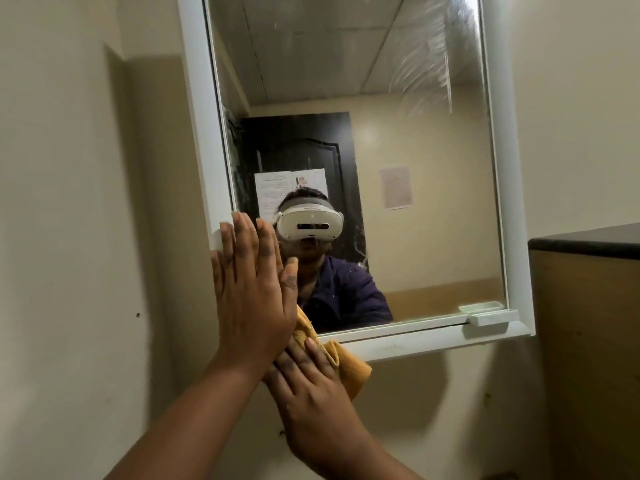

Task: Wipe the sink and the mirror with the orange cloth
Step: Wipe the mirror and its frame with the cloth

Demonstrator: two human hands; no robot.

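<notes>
Beige bathroom walls frame the white-edged mirror (363, 150) as we work its lower left corner. Our right hand (311, 382) presses the orange cloth (349, 365) against the bottom frame with straight fingers, while our left hand (252, 292) lies flat, fingers straight and together, on the left edge. Streaks remain at the glass's upper right; we judge that long overlapping strokes, with the frame steadied, would clear them best. A dark-topped cabinet (585, 306) stands right.
</notes>
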